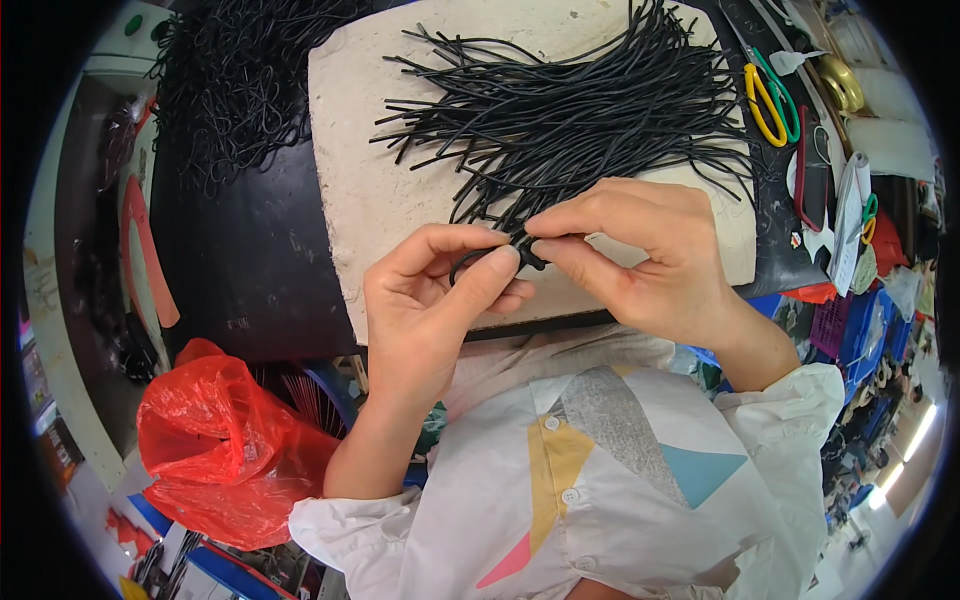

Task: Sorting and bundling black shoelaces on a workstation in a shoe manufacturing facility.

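Both hands meet at the near edge of a pale board (350, 150), pinching one thin black cord (533, 258) between fingertips. My left hand (425, 290) is closed on it with thumb and forefinger, and a small loop of the cord curves beside the fingers. From the right, my right hand (640, 250) grips it with thumb and forefinger, close to the left fingertips. A small dark knot or bunch shows between the hands, its detail partly hidden by the fingers. Just beyond lies a thick pile of cut black cords (570, 110) spread across the board.
A tangled heap of black cord (240, 80) covers the far left of the black table (250, 270). Yellow- and green-handled scissors (768, 105) lie at the right, near a roll of gold tape (840, 84). A red plastic bag (240, 450) stands open at the lower left.
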Available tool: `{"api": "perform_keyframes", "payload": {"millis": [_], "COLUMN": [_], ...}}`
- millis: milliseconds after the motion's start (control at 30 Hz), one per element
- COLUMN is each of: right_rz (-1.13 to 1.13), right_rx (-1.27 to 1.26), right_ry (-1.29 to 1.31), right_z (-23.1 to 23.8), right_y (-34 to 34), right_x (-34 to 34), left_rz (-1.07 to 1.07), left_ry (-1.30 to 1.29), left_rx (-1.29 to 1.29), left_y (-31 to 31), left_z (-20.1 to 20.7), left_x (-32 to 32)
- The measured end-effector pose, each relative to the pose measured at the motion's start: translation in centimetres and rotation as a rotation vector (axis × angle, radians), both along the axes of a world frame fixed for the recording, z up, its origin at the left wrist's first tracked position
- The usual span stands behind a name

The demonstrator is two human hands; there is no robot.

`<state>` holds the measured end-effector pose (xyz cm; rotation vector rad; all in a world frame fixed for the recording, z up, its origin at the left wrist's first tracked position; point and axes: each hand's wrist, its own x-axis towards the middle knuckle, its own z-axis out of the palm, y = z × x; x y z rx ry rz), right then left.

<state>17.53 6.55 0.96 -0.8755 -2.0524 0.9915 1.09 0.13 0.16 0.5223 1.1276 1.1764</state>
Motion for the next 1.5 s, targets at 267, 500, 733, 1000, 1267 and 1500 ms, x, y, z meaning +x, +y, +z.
{"api": "perform_keyframes", "payload": {"millis": [267,500,733,1000,1267,1500], "right_rz": [0.096,-0.051,-0.099,0.006,0.009,0.004], "right_rx": [0.106,-0.15,-0.827,-0.414,-0.542,-0.27], "right_ry": [-0.113,-0.029,0.41,0.218,0.101,0.068], "right_z": [-0.4,-0.9,-1.8,-2.3,-1.8,-1.8], "right_y": [0.4,-0.3,-1.4,-0.6,-0.6,-0.4], "right_x": [0.3,-0.1,-0.7,-0.2,0.4,0.2], "left_rz": [0.005,0.105,0.166,0.049,0.129,0.246], "left_ry": [0.127,0.091,0.049,-0.338,-0.282,-0.018], "left_rx": [0.077,0.041,0.09,-0.187,-0.032,0.069], "left_y": [-0.1,-0.1,-0.1,-0.2,-0.4,0.0], "left_z": [-0.3,-0.5,-1.0,-0.9,-1.1,-0.9], "left_x": [0.2,0.6,0.7,-0.1,-0.2,1.0]}}
